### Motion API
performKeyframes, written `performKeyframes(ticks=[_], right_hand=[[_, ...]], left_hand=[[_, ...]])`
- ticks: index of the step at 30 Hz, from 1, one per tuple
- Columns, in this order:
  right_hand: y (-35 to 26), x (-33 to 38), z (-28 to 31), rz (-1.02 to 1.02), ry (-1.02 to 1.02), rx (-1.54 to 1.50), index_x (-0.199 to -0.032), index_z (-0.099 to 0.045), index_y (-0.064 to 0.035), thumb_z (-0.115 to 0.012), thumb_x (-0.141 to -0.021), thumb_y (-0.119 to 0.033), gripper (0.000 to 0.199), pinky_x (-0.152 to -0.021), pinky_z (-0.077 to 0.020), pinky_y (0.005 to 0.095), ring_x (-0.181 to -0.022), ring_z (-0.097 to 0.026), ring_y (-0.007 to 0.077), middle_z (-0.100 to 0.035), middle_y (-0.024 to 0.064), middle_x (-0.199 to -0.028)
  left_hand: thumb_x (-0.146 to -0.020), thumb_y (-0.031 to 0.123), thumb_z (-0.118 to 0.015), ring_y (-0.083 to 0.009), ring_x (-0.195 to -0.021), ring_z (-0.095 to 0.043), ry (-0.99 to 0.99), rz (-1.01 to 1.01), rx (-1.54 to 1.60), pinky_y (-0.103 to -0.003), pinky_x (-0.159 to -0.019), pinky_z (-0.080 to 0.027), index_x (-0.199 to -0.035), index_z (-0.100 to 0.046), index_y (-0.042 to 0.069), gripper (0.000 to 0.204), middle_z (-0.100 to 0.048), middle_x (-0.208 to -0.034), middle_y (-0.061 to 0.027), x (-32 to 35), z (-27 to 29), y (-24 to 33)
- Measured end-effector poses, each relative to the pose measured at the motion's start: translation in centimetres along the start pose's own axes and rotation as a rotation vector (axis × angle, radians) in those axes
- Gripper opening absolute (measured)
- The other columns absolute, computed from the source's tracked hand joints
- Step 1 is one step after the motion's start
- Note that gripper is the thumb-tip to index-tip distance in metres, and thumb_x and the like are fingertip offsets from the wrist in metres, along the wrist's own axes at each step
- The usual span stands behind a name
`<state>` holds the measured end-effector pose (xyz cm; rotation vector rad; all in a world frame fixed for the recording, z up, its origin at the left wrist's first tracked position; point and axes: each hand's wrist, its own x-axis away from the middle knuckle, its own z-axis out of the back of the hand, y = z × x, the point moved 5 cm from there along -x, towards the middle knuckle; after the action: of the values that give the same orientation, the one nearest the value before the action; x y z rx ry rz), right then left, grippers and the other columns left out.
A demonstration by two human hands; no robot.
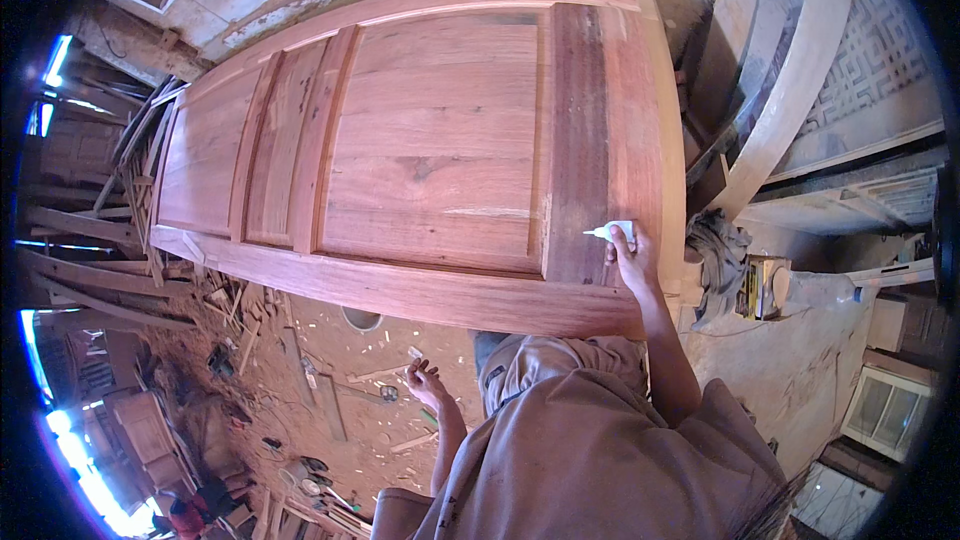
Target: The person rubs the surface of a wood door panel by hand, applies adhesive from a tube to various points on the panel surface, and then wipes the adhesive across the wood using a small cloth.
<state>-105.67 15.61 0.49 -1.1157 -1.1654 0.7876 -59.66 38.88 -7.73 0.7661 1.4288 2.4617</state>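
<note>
In front of me lies a reddish wooden panel door (pixel 430 155), with raised panels between its rails and stiles. My right hand (pixel 630 250) is closed around a small white squeeze bottle (pixel 615 230) with a thin nozzle. The nozzle points left, over the darker rail (pixel 578 150) at the door's right end; whether it touches the wood I cannot tell. My left hand (pixel 428 383) hangs off the near edge with its fingers curled. By its fingertips shows a small white piece (pixel 415 351), too small to name.
Wood scraps and shavings cover the dirt floor (pixel 350 390) at the left. Stacked boards (pixel 100 220) stand beyond it. A long curved plank (pixel 790 90) leans at the far right. A grey cloth (pixel 715 260) and a yellow box (pixel 765 287) sit beside the door's right end.
</note>
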Motion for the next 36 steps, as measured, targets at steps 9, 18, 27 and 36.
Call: performKeyframes(ticks=[9,18,27,36], right_hand=[[-1.2,0.1,-2.8,-0.024,-0.047,0.107,-0.101,-0.056,-0.0035,-0.059,-0.095,-0.028,0.025,-0.047,-0.0452,0.0222,-0.054,-0.054,0.008,-0.057,0.0024,-0.069],[-0.3,-0.2,-2.6,-0.033,-0.035,0.125,-0.102,-0.055,-0.0042,-0.059,-0.096,-0.029,0.026,-0.046,-0.0445,0.022,-0.055,-0.052,0.0068,-0.056,0.0011,-0.07],[0.2,-0.3,-2.9,-0.058,-0.052,0.116,-0.1,-0.055,-0.0041,-0.059,-0.096,-0.029,0.026,-0.046,-0.0448,0.0213,-0.055,-0.052,0.0065,-0.056,0.0006,-0.07],[0.7,-0.3,-2.3,-0.018,-0.084,0.127,-0.099,-0.053,-0.0038,-0.057,-0.096,-0.034,0.031,-0.047,-0.0454,0.0232,-0.055,-0.053,0.0071,-0.055,0.0013,-0.07]], left_hand=[[-0.098,0.018,-0.047,-0.0153,-0.063,-0.059,0.029,0.021,0.039,-0.025,-0.053,-0.043,-0.102,-0.061,0.008,0.018,-0.067,-0.09,-0.0103,-0.1,0.5,-0.6],[-0.097,0.016,-0.046,-0.0151,-0.062,-0.059,0.038,0.011,0.023,-0.024,-0.053,-0.043,-0.103,-0.062,0.008,0.019,-0.068,-0.091,-0.0103,-0.2,0.4,-1.0],[-0.097,0.011,-0.044,-0.0149,-0.064,-0.059,0.019,-0.009,0.042,-0.026,-0.055,-0.047,-0.104,-0.062,0.004,0.02,-0.067,-0.091,-0.0114,-0.6,0.4,-0.7],[-0.096,0.009,-0.045,-0.0151,-0.063,-0.058,0.027,0.016,0.035,-0.027,-0.054,-0.045,-0.103,-0.062,0.005,0.019,-0.066,-0.089,-0.0112,-0.1,-0.1,-0.4]])
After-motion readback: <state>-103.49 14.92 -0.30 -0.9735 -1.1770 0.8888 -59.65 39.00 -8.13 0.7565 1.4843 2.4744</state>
